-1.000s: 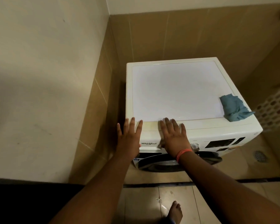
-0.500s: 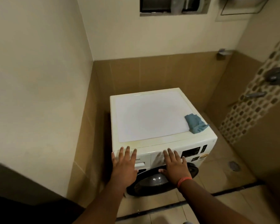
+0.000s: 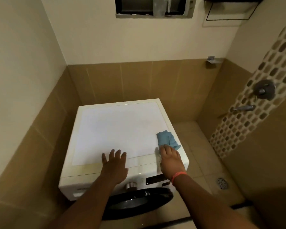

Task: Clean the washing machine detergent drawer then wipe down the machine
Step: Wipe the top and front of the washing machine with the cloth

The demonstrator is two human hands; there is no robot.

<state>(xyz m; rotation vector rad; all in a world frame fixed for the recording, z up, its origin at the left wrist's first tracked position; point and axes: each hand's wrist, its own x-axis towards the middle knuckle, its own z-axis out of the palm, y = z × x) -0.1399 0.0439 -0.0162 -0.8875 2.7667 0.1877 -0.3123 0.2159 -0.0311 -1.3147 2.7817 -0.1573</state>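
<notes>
I judge cleaning barely begun: my left hand (image 3: 115, 164) lies flat on the washing machine (image 3: 119, 129), my right hand (image 3: 170, 158), fingers extended, touches the blue cloth (image 3: 167, 138), drawer shut.

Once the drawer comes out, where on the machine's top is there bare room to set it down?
The washing machine top is bare from the back edge to the left hand, and across to the left edge. The front right corner is crowded: blue cloth with the right hand reaching it.
</notes>
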